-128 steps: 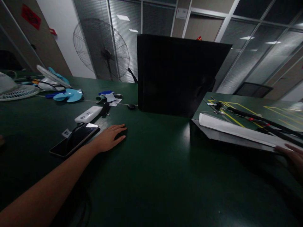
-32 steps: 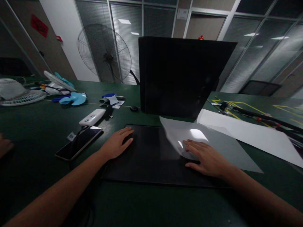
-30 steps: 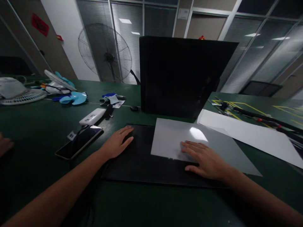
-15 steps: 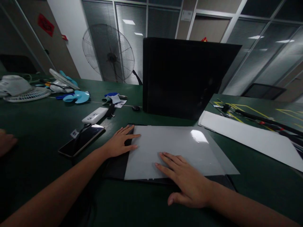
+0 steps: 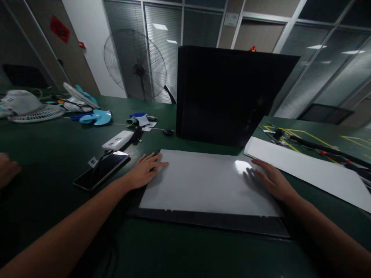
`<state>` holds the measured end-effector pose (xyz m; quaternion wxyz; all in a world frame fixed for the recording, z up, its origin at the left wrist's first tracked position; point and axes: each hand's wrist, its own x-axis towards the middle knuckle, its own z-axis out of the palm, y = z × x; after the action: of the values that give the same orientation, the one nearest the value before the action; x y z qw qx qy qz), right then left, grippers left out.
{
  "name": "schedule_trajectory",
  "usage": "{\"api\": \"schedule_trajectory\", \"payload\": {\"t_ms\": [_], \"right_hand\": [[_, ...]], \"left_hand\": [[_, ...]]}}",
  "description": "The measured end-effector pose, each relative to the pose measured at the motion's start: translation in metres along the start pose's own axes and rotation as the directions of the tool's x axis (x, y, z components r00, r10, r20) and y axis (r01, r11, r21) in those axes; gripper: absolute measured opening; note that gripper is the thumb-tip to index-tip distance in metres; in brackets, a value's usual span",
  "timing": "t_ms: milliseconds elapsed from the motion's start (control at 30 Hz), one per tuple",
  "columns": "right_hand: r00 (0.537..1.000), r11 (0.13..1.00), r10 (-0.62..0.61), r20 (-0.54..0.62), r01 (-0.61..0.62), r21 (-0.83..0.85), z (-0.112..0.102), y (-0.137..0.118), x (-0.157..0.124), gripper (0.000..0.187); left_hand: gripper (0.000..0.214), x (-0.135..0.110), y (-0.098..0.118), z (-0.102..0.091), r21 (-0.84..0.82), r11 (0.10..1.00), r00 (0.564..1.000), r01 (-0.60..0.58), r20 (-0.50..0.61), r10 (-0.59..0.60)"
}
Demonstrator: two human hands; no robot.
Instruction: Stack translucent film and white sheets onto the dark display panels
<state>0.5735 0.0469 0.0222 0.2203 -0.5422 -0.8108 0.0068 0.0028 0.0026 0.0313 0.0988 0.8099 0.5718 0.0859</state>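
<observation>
A large white sheet (image 5: 208, 183) lies flat between the two hands, on top of a thin black panel (image 5: 217, 223) that shows as a dark strip along the near edge and at the left side of the sheet. The left hand (image 5: 145, 172) lies palm down with its fingers loosely spread, the fingertips touching the far left corner of the sheet and the heel resting over the panel's left edge. The right hand (image 5: 274, 181) also lies flat and open, fingers stretched out and close together, pressing on the right edge of the sheet. Neither hand pinches or grips anything. Panel and sheet rest on the dark green tabletop (image 5: 188, 255). Just left of the left hand lies a dark phone (image 5: 101, 173), and beyond it a white power bank (image 5: 117, 140). Straight beyond both hands a tall black board (image 5: 228, 96) stands upright. To the right of the right hand, near but apart from it, lies a long stack of white sheets (image 5: 307, 170). Far beyond the left hand are a blue fan blade (image 5: 95, 117) and a standing fan (image 5: 136, 65). At the left border, well apart from the left hand, another person's hand (image 5: 7, 170) rests on the tabletop.
</observation>
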Motion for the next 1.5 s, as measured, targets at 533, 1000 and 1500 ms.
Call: {"api": "schedule_trajectory", "payload": {"t_ms": [533, 1000, 1500], "right_hand": [[0.832, 0.801, 0.549, 0.079, -0.497, -0.333, -0.009, 0.128, -0.021, 0.086], [0.812, 0.778, 0.578, 0.078, -0.52, -0.353, -0.02, 0.114, -0.02, 0.079], [0.864, 0.808, 0.501, 0.054, -0.445, -0.385, -0.038, 0.09, -0.016, 0.054]], "left_hand": [[0.05, 0.006, -0.008, -0.001, 0.056, 0.994, 0.995, -0.098, -0.002, 0.099], [0.052, 0.004, -0.014, -0.008, 0.086, 0.992, 0.995, -0.088, 0.061, 0.083], [0.054, 0.003, -0.012, -0.007, 0.095, 0.983, 0.988, -0.155, 0.034, 0.153]]}}
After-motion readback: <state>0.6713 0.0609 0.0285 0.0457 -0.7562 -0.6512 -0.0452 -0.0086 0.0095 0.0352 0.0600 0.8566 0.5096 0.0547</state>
